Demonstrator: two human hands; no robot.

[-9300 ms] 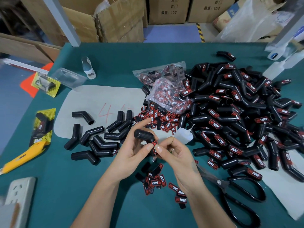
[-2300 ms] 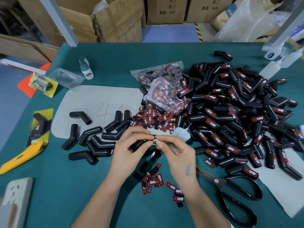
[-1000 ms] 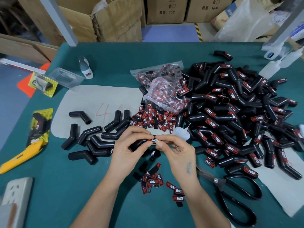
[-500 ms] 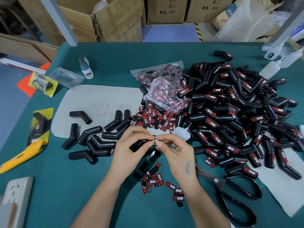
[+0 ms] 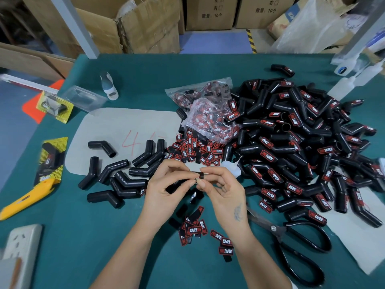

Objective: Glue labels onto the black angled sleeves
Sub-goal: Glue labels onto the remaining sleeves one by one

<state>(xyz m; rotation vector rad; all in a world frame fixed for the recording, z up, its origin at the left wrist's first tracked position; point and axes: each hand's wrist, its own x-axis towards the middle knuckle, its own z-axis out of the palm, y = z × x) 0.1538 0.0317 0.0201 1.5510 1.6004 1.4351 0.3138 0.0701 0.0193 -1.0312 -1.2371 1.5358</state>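
On the right half of the table, a big heap of labelled sleeves spreads from the middle to the far right, each black elbow carrying a red-and-black label. Left of the heap lie clear bags of labels, with loose labels spilled just near of them. A smaller group of bare sleeves lies left of centre, partly on a pale sheet marked with red writing. Black scissors rest at the near right, just beside the right forearm, and a few more labels lie scattered between the two wrists. A yellow utility knife sits at the near left, a white power strip nearer still, and a packaged sleeve on yellow mesh card just beyond the knife. Squeeze bottles stand at the far right corner.

The table has a teal-green top. Beyond its far edge stand cardboard boxes on a blue floor.

Near the middle, above the table, the left hand grips a black angled sleeve with curled fingers. The right hand pinches a label between thumb and forefinger at the sleeve's far end, touching the left fingertips there. Whether the label lies fully on the sleeve cannot be made out. A small white glue bottle lies just beyond the right hand.
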